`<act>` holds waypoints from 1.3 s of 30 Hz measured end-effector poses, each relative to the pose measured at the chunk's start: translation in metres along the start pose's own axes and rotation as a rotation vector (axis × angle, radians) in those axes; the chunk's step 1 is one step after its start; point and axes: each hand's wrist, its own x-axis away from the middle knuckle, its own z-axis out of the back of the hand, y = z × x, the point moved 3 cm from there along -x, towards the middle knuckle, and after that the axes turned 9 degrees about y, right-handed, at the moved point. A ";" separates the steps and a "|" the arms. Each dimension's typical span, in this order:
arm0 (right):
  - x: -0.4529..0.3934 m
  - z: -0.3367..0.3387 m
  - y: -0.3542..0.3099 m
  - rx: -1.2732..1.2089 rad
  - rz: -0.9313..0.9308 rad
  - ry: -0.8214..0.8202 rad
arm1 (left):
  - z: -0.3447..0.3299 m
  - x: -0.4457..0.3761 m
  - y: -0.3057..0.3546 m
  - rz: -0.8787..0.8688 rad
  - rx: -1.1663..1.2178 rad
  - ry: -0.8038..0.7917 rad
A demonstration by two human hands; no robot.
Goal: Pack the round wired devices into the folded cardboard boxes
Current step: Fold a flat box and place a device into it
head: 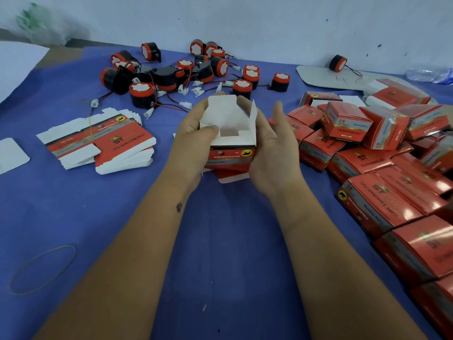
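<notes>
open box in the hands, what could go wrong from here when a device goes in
1. The open box is gripped mainly by the left hand; the right hand lies flat against its side, so it could tip.
2. The round wired devices lie tangled, wires crossing; lifting one may drag others along.
3. A wire or white plug could hang over the rim and stop the raised flaps from closing.
</notes>
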 end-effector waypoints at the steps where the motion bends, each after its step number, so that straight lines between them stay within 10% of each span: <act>1: -0.001 0.000 0.000 0.024 0.001 0.009 | 0.000 0.001 0.001 -0.007 0.014 -0.011; 22: -0.003 0.004 -0.001 0.416 0.203 0.158 | 0.002 0.000 -0.003 -0.103 -0.023 -0.053; 30: -0.003 0.007 0.002 0.400 -0.034 0.422 | 0.002 -0.002 -0.012 0.253 -0.087 0.109; 34: 0.000 0.005 -0.007 0.528 -0.054 0.351 | 0.000 0.006 0.000 0.010 -0.190 0.127; 39: 0.010 0.000 -0.021 0.424 0.381 0.322 | 0.002 0.002 -0.006 0.059 -0.118 0.141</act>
